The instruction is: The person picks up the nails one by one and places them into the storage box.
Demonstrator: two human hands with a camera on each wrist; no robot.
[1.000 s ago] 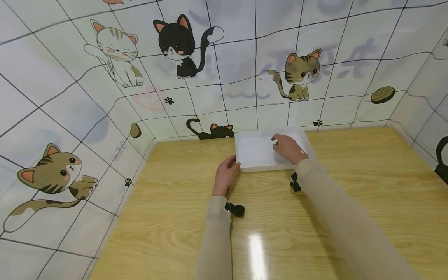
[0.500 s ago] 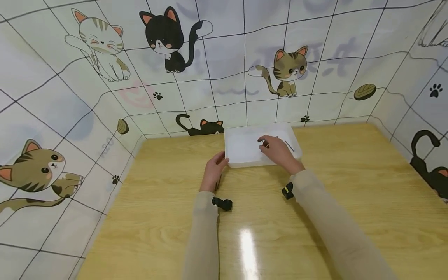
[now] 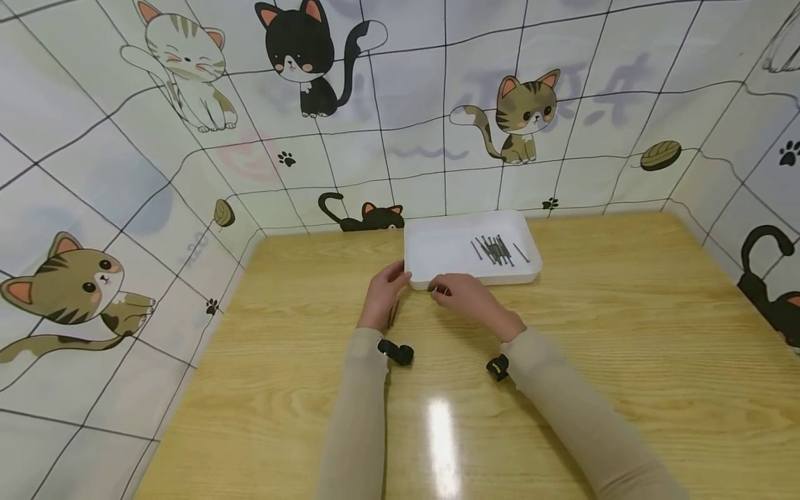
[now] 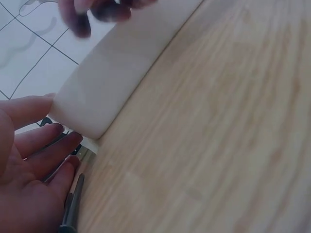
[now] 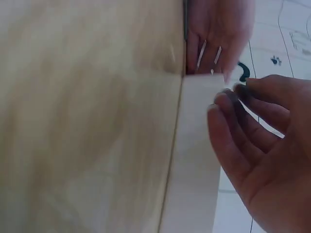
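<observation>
A white tray (image 3: 437,253) stands at the back of the wooden table. Several dark nails (image 3: 496,250) lie bunched in its right half. At the tray's left front corner my left hand (image 3: 381,295) touches the wall, thumb and fingers extended. Beside that palm, on the tabletop, lie more nails (image 4: 74,204), partly hidden by the hand. My right hand (image 3: 469,298) hovers by the tray's front edge, fingers loosely bent. In the right wrist view its fingers (image 5: 226,126) show nothing between them.
The wooden table (image 3: 300,389) extends toward me and to both sides. A white sheet with cat drawings and grid lines (image 3: 425,104) rises behind the tray and along the sides. A small black camera (image 3: 396,352) sits on my left wrist.
My right hand has moved from over the tray's right half to its front edge, leftward and nearer me, uncovering the nails inside. My left hand has stayed at the corner.
</observation>
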